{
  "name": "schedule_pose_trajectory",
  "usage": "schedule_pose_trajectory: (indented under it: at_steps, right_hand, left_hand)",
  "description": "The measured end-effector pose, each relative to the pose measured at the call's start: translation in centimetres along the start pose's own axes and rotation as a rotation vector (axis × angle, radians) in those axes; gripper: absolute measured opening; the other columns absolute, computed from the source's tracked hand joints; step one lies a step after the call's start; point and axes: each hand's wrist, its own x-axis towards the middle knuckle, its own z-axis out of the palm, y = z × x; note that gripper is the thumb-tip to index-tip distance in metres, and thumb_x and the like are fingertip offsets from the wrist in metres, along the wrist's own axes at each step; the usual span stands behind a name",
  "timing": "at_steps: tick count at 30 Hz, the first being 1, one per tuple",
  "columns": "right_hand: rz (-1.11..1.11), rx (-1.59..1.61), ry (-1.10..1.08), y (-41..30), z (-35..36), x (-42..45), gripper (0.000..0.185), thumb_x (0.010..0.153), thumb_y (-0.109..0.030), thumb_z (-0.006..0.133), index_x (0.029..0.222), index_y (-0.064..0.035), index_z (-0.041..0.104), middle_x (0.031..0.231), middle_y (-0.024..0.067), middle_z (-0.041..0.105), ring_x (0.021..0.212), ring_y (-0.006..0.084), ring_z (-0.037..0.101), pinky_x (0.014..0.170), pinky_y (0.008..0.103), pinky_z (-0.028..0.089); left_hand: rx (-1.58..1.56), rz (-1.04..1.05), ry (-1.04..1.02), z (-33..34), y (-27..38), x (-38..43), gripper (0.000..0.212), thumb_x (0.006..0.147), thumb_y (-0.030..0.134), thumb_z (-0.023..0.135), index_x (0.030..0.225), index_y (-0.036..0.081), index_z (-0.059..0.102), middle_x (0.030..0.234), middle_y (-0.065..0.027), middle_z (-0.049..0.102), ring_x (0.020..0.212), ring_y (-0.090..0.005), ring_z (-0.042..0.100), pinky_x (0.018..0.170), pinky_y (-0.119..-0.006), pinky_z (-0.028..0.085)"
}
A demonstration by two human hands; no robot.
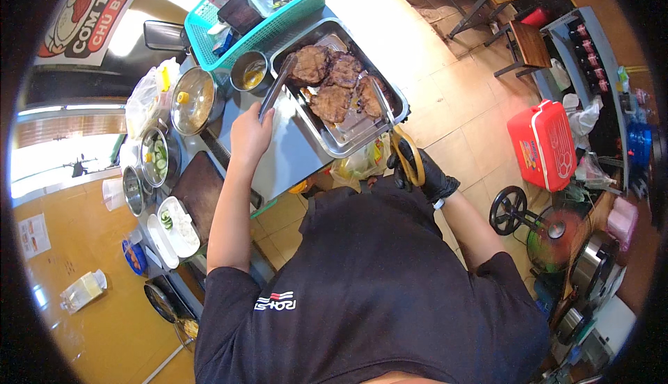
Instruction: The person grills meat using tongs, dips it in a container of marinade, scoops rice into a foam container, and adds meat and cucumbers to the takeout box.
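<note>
My bare left hand (250, 132) grips metal tongs (275, 90), whose far end rests at a browned grilled meat slab (307, 67). That slab lies in a stainless-steel tray (338, 148) with several others. In my right hand (434, 175), which wears a black glove, is a pair of scissors with yellow handles (417, 162). Their blades (385, 105) reach over the tray's near right corner, at another meat slab (369, 98). Whether the blades have cut into it, I cannot tell. A small steel pot (250, 71) with yellowish contents stands left of the tray.
A turquoise plastic basket (209, 60) stands behind the pot. Along the left are glass-lidded pots (194, 99), a dark cutting board (195, 188) and an open white food box (177, 227) with rice and cucumber. On the right floor are a red cooler (543, 146) and a fan (556, 238).
</note>
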Motion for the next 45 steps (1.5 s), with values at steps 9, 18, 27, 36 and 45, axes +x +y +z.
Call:
schedule_pose_trajectory:
  at_steps: [9, 18, 27, 36, 45]
  right_hand:
    - [0.066, 0.079, -0.058, 1.8, 1.4, 2.0, 0.048, 0.087, -0.050, 0.047, 0.083, -0.0034, 0.056, 0.060, 0.0053, 0.056, 0.044, 0.0127, 0.052, 0.042, 0.0238, 0.042]
    - [0.090, 0.144, -0.171, 1.6, 2.4, 4.0, 0.055, 0.085, -0.063, 0.037, 0.100, -0.0119, 0.049, 0.079, 0.0096, 0.060, 0.047, 0.0138, 0.050, 0.042, 0.0244, 0.038]
    - [0.024, 0.156, -0.282, -0.3, 0.4, 3.8, 0.056, 0.086, -0.060, 0.039, 0.108, -0.0095, 0.049, 0.080, 0.0112, 0.061, 0.049, 0.0135, 0.050, 0.043, 0.0242, 0.038]
    - [-0.075, 0.062, -0.162, -2.7, -1.2, 4.8, 0.049, 0.090, -0.051, 0.042, 0.109, -0.0072, 0.050, 0.072, 0.0024, 0.056, 0.055, 0.0060, 0.051, 0.046, 0.0177, 0.040]
    - [-0.148, 0.018, -0.162, -4.0, -1.4, 5.7, 0.040, 0.091, -0.043, 0.045, 0.113, -0.0098, 0.050, 0.083, 0.0011, 0.056, 0.070, 0.0069, 0.054, 0.058, 0.0185, 0.045]
  left_hand:
    - [-0.095, -0.137, -0.100, 0.6, -1.1, 0.2, 0.034, 0.083, 0.034, 0.053, 0.092, 0.001, 0.057, 0.078, -0.0232, 0.060, 0.078, -0.0400, 0.058, 0.070, -0.045, 0.044]
    - [0.031, 0.099, 0.054, -0.7, 0.6, -1.8, 0.028, 0.085, 0.031, 0.053, 0.087, 0.004, 0.053, 0.067, -0.0202, 0.058, 0.065, -0.0392, 0.056, 0.058, -0.046, 0.042]
    - [-0.011, 0.212, -0.105, 0.3, 2.2, -4.9, 0.024, 0.085, 0.028, 0.054, 0.084, 0.005, 0.048, 0.063, -0.0181, 0.056, 0.063, -0.0379, 0.056, 0.056, -0.044, 0.043]
    - [-0.476, 0.034, -0.345, 1.4, 0.7, -4.8, 0.032, 0.085, 0.034, 0.056, 0.087, 0.002, 0.054, 0.055, -0.0048, 0.050, 0.052, -0.0117, 0.050, 0.049, -0.029, 0.039]
    - [-0.496, -0.078, -0.395, 2.0, 1.2, -5.6, 0.033, 0.085, 0.033, 0.057, 0.084, 0.000, 0.055, 0.057, -0.0079, 0.053, 0.053, -0.0160, 0.051, 0.054, -0.032, 0.041]
